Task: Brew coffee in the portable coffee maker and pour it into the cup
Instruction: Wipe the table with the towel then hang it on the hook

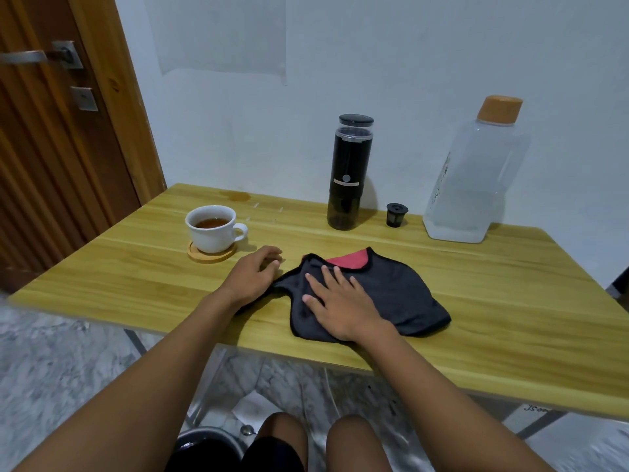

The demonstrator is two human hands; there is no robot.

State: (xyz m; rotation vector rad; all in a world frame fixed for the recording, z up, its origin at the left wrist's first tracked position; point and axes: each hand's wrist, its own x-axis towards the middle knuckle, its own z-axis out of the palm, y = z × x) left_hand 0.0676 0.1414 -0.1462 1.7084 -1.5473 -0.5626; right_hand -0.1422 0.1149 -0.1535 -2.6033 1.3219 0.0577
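Coffee is already sitting in the cup [211, 228] on the tabletop [493, 301]. The right hand [340, 301] is pressing flat fingers [318, 284] on the cloth [408, 294]; the left hand [253, 272] is lying loose, empty. Wiping seems next.

The jug label [441, 185] is too blurred to read; the door [51, 148] is cut off at left.
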